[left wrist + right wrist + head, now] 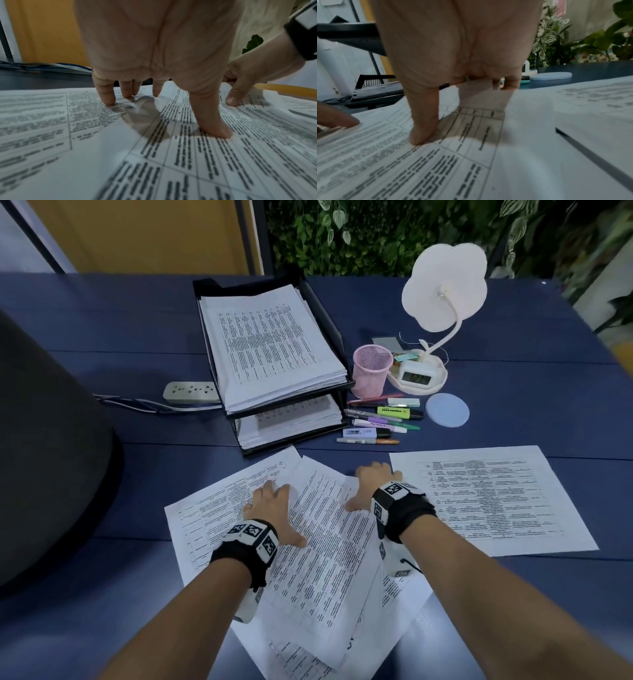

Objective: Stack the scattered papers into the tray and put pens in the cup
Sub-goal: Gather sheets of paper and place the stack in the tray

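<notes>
Pressing papers (325, 542) w/ spread left hand (274, 508) & right hand (371, 486); text blurred.

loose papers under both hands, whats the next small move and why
Probably slide both hands toward each other to square the overlapping papers into one pile. The left hand and right hand press flat on fanned, skewed sheets with nothing gripped yet. One more sheet lies apart to the right, the tray already holds stacks, and the pens lie beside the pink cup.
</notes>
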`<action>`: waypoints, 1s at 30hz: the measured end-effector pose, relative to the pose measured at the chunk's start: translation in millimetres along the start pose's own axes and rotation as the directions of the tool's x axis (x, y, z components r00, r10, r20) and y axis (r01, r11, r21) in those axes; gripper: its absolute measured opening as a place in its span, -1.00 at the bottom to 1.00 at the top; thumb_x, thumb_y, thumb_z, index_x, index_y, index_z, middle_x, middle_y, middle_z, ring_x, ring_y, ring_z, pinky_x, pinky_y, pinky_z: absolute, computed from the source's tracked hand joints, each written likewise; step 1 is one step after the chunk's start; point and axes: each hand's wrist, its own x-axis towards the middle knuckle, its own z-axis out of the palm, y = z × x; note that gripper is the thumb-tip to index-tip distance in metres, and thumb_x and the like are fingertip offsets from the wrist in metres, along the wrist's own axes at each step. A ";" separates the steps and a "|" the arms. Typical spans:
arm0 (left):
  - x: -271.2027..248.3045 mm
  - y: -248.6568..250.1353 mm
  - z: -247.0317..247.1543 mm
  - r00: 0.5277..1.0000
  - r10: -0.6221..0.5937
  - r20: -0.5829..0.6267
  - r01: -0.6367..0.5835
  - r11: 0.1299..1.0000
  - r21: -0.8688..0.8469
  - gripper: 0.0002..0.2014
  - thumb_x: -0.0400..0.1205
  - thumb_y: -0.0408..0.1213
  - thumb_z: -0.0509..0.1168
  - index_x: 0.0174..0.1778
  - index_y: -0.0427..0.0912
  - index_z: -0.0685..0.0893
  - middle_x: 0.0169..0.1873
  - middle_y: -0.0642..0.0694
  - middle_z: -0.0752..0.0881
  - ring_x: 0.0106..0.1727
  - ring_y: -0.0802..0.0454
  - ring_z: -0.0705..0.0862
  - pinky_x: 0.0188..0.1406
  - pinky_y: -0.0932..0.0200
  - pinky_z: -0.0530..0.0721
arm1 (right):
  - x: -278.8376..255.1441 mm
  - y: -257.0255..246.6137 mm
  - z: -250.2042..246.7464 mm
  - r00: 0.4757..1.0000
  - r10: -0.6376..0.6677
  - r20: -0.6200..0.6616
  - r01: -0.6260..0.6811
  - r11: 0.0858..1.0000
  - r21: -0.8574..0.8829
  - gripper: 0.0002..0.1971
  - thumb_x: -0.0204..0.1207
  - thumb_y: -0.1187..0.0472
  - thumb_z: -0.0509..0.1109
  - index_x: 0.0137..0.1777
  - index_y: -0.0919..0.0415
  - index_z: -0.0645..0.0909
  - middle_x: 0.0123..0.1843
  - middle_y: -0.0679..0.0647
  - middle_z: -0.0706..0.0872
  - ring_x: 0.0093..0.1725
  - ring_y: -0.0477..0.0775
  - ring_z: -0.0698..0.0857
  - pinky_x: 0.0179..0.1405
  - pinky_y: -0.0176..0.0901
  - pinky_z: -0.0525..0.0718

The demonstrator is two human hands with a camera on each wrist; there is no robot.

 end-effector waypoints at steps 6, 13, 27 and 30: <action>-2.1 -0.5 1.5 1.000 -0.007 -0.009 0.006 0.999 -0.036 0.22 0.23 0.17 0.58 0.65 -0.05 -0.05 0.64 -0.17 -0.03 0.63 -0.18 0.08 0.49 -0.27 0.29 | -6.3 1.5 -9.1 0.996 -0.051 0.071 0.036 0.978 0.205 -0.26 0.34 0.15 0.57 0.47 0.21 0.30 0.37 0.21 0.52 0.25 0.23 0.62 0.09 -0.03 0.67; -7.2 -3.6 1.7 0.995 -0.037 -0.094 -0.004 0.914 -0.406 0.41 0.14 0.02 0.68 0.63 0.08 -0.29 0.61 -0.17 0.21 0.59 -0.20 0.24 0.49 -0.27 0.34 | -20.4 15.3 -13.0 0.993 -0.115 -0.038 0.121 0.935 0.332 -0.51 0.45 0.24 0.47 0.40 0.15 0.53 0.45 0.09 0.52 0.37 0.14 0.56 0.20 -0.21 0.51; -17.8 -55.3 -12.0 0.985 -0.096 -0.140 -0.103 0.319 -0.942 -0.78 0.58 -0.32 0.40 0.13 -0.06 0.63 0.00 0.02 0.76 0.07 0.04 0.73 0.17 0.10 0.60 | -43.7 42.5 -8.6 0.956 0.177 -0.233 0.001 0.794 0.607 -0.31 0.23 -0.31 0.53 0.25 0.12 0.57 0.19 0.04 0.69 0.17 0.13 0.66 0.15 0.00 0.64; -22.4 -62.0 -19.6 0.977 -0.097 -0.188 -0.158 0.256 -0.954 -0.74 0.58 -0.36 0.39 0.19 -0.12 0.64 0.04 -0.03 0.77 0.11 -0.02 0.73 0.21 0.03 0.62 | -45.9 37.0 -0.7 0.954 0.164 -0.252 0.092 0.639 0.764 -0.38 0.33 -0.21 0.51 0.28 0.17 0.59 0.20 0.07 0.70 0.22 0.14 0.66 0.15 -0.06 0.61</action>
